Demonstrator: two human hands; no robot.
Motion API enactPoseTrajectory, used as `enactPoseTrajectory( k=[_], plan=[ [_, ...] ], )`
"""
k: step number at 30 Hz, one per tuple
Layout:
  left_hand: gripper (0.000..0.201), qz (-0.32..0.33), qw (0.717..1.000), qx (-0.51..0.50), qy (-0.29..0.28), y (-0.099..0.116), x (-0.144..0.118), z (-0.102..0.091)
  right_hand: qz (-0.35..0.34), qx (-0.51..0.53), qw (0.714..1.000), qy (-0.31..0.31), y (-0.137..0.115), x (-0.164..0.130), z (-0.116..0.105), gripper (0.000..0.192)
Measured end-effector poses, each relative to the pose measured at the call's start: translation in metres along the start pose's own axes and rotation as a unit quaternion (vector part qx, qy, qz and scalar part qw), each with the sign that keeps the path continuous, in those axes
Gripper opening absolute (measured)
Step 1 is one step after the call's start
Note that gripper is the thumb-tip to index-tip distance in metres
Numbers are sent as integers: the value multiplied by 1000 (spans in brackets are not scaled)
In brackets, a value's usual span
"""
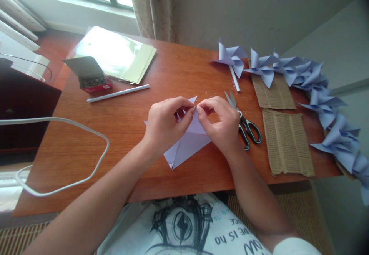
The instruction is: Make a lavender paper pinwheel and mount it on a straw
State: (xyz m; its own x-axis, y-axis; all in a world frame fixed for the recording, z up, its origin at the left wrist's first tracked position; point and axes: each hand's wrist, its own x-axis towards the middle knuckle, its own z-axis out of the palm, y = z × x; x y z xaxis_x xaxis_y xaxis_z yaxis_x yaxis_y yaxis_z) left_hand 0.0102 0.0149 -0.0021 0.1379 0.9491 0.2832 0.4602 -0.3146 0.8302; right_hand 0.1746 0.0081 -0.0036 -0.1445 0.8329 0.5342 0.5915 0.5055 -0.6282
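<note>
A light purple sheet of paper (188, 146) with diagonal creases or cuts lies on the table under both hands. At its far part, my left hand (170, 118) pinches the paper between thumb and forefinger. Fingertip to fingertip with it, my right hand (220, 118) pinches at the same spot. Whether anything small sits between the fingertips is too hard to make out. Black-handled scissors (246, 126) lie just right of my right hand, blades pointing away, slightly apart.
Several paper pinwheels (317, 74) line the right side by cardboard pieces (288, 141); one pinwheel (232, 57) has a stick. Back left are a red box (95, 84) of small metal pieces, a rolled paper stick (118, 93) and sheets (138, 61). A white cable (108, 143) loops at left.
</note>
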Motion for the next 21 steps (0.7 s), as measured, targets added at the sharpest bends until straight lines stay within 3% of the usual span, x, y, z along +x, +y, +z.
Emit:
enactPoseTrajectory(
  k=[7, 21],
  plan=[
    [7, 8, 1000, 7, 17, 0, -1, 0, 34, 19, 999, -4, 0, 0, 0, 8],
    [13, 114, 983, 135, 46, 0, -5, 5, -32, -75, 996, 43, -1, -3, 6, 13]
  ],
)
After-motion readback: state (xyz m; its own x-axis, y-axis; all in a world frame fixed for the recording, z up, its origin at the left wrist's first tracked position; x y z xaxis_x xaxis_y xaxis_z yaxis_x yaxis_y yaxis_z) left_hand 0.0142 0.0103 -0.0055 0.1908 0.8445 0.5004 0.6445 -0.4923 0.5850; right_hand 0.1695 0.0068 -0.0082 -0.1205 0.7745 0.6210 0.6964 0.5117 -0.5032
